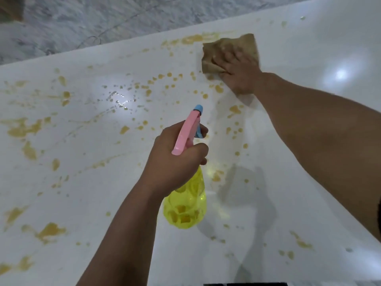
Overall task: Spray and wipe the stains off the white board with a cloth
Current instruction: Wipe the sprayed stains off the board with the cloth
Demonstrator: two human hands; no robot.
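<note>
Glossy board (103, 193); crumpled cloth (214, 56) under right hand (241, 73); bottle (185, 207) in left hand (177, 159)

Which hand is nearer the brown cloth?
Right. The right hand presses on the brown cloth; the left hand is apart, nearer the wearer, gripping the spray bottle.

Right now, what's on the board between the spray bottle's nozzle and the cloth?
In the head view, only white board spattered with yellow-orange stains lies between the spray bottle and the cloth; nothing else.
</note>
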